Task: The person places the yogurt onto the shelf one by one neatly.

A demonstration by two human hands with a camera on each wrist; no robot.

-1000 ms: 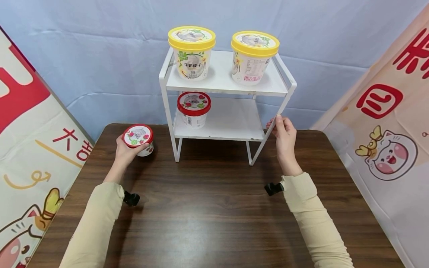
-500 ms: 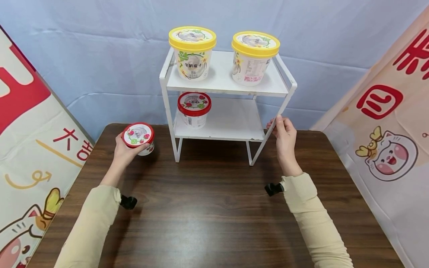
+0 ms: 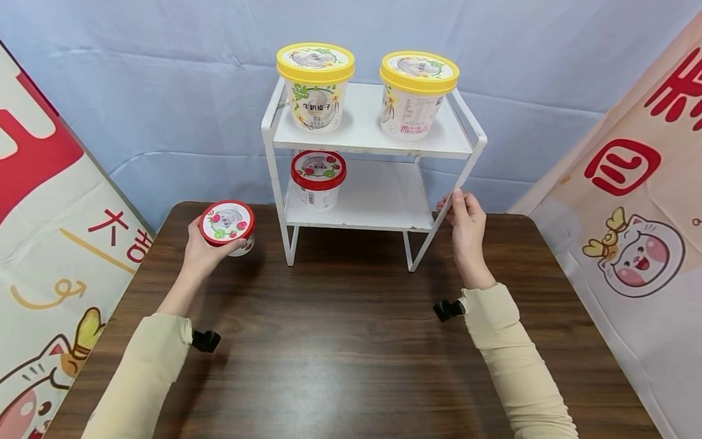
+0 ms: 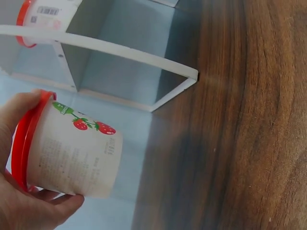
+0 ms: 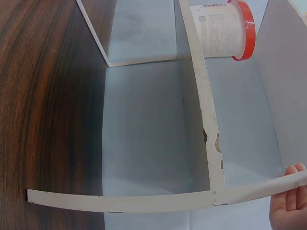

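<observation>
My left hand [image 3: 198,253] grips a red-lidded paper tub [image 3: 227,222] by its lid end, left of a white two-tier rack [image 3: 384,189]. In the left wrist view this tub [image 4: 76,148] has strawberries printed on its side and seems to hang above the table. With thumb and curled fingers, my right hand [image 3: 467,235] holds the rack's right front leg. On the lower shelf, at the left, stands another red-lidded tub [image 3: 318,180]. Two yellow-lidded tubs, one at the left [image 3: 316,91] and one at the right [image 3: 418,100], are on the top shelf.
The rack stands near the back of a dark brown wooden table [image 3: 329,341]. Behind it hangs a pale blue cloth [image 3: 181,91]. Printed banners flank the table at the left [image 3: 71,256] and right [image 3: 625,183].
The tub in my left hand has risen slightly, its lid looking larger, while my left forearm has shifted a little left. My right hand stays on the rack leg.
</observation>
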